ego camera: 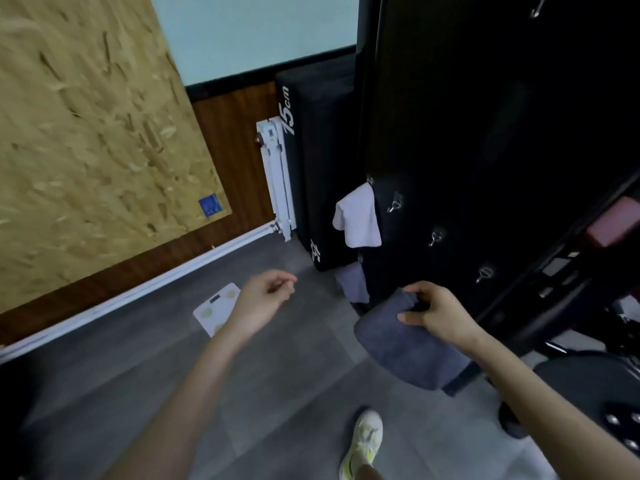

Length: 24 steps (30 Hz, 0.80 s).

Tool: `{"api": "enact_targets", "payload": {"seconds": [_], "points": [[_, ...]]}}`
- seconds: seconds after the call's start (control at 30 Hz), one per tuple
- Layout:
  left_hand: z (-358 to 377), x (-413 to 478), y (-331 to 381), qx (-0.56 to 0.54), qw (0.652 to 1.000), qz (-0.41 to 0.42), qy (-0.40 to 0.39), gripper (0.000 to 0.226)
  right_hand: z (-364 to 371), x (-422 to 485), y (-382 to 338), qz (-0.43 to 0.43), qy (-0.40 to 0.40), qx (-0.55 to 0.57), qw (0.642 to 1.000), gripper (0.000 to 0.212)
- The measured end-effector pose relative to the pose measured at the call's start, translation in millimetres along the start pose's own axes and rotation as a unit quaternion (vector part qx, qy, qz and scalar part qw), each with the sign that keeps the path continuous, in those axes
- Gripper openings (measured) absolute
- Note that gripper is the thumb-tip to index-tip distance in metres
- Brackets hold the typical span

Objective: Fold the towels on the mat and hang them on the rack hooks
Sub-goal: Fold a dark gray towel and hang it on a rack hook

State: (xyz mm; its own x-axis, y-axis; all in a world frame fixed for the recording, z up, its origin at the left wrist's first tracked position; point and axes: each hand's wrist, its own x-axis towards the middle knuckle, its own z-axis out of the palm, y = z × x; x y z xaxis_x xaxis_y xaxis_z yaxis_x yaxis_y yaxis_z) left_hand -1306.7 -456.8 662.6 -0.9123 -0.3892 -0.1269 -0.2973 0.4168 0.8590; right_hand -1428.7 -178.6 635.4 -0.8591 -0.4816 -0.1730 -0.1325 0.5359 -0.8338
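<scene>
My right hand grips the top edge of a folded dark grey towel, which hangs down in front of the black rack. My left hand hovers to the left over the floor, fingers loosely curled, holding nothing. On the rack's left edge hangs a white-lilac towel, and a purple towel hangs below it. Several bare metal hooks run diagonally across the rack face, the nearest one just above right of the grey towel. No mat is in view.
A black foam block marked 15cm stands against the wall beside a white radiator. White bathroom scales lie on the grey floor. My shoe is at the bottom. Dark gym equipment crowds the right side.
</scene>
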Motion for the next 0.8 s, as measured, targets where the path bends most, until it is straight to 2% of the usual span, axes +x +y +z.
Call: {"api": "enact_targets", "payload": {"seconds": [0.13, 0.27, 0.4, 0.5, 0.63, 0.73, 0.8], "points": [[24.9, 68.9, 17.5, -0.046, 0.999, 0.004, -0.009, 0.021, -7.7, 73.7, 5.1, -0.01, -0.019, -0.018, 1.0, 0.04], [52.2, 138.6, 37.9, -0.091, 0.994, 0.029, -0.057, 0.015, -13.3, 141.4, -7.2, -0.005, -0.025, 0.004, 1.0, 0.037], [77.2, 213.3, 45.6, -0.132, 0.978, 0.03, -0.156, 0.021, -18.9, 195.1, -17.1, 0.03, -0.04, 0.076, 0.996, 0.03], [93.8, 267.9, 42.8, -0.178, 0.954, 0.004, -0.243, 0.026, -22.7, 224.7, -18.4, 0.075, -0.049, 0.169, 0.981, 0.03], [111.1, 318.3, 36.0, -0.194, 0.915, -0.056, -0.348, 0.03, -20.9, 253.1, -15.3, 0.139, -0.003, 0.255, 0.957, 0.052], [120.4, 341.4, 28.7, -0.17, 0.891, -0.055, -0.417, 0.027, -12.5, 266.6, -11.5, 0.182, 0.034, 0.295, 0.937, 0.051], [125.8, 355.6, 23.5, -0.159, 0.89, -0.034, -0.426, 0.023, -5.7, 271.7, -6.6, 0.203, 0.066, 0.318, 0.924, 0.05]]}}
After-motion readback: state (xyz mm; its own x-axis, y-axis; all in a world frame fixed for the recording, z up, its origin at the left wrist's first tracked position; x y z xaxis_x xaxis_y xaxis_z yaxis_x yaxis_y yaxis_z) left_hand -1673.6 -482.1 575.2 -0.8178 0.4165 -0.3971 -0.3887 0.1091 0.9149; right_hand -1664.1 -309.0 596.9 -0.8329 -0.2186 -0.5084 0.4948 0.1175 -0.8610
